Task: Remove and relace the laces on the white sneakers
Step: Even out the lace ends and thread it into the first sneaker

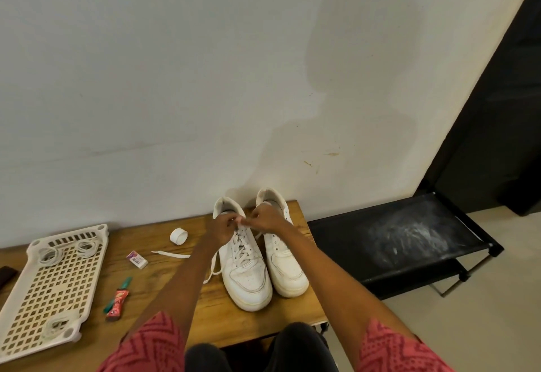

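On the wooden surface (181,257), both hands, left hand (221,226) and right hand (268,219), pinch the lace (241,242) atop the left sneaker (246,272) with curled fingers (234,221). A hard tug could tip the shoe or knot the lace.

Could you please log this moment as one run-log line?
left hand + right hand: pinching lace at top of left sneaker | right sneaker: unlaced | on table

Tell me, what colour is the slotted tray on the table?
Cream or off-white tray, seen in the head view.
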Available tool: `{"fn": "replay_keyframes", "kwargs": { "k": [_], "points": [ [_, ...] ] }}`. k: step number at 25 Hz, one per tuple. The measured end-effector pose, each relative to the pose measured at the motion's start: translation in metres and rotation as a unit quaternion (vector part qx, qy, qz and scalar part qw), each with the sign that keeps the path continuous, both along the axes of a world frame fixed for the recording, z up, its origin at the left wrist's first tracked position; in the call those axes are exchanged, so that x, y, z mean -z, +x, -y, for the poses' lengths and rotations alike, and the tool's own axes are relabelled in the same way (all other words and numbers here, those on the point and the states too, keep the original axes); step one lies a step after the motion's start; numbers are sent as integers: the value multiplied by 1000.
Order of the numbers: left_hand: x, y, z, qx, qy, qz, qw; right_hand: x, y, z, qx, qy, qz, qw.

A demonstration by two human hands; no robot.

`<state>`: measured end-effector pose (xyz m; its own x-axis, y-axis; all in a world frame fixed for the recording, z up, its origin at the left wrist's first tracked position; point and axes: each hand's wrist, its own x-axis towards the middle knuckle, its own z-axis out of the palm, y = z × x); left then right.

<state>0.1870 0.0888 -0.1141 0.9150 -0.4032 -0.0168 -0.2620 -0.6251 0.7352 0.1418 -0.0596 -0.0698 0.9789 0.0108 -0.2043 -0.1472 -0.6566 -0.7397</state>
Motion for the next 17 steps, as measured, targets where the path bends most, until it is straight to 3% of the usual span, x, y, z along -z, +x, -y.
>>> {"fn": "replay_keyframes", "kwargs": {
  "k": [1,3,5,7,8,10,11,12,14,17],
  "points": [
    [1,0,-1,5,-19,-2,1000,2,-1,-6,-46,-88,7,995],
    [2,0,-3,5,-27,-7,1000,9,4,-10,-47,-140,25,989],
    [3,2,-4,-2,-19,-13,1000,8,6,3,43,-59,33,997],
    [2,3,-2,-8,-3,-20,1000,-4,7,31,199,93,40,975],
    [1,2,-1,-11,6,-24,1000,-12,5,47,294,194,46,935],
    [2,2,1,-18,2,-31,999,-31,-2,80,457,366,104,804],
    [3,1,1,-23,-2,-34,999,-38,-3,94,503,399,150,752],
    [3,1,1,-25,-4,-36,999,-43,-2,102,525,403,190,725],
    [3,2,2,-23,-8,-36,999,-49,1,98,504,386,229,738],
    [3,2,2,-28,-26,-49,998,-35,5,59,327,327,176,869]
  ]
}}
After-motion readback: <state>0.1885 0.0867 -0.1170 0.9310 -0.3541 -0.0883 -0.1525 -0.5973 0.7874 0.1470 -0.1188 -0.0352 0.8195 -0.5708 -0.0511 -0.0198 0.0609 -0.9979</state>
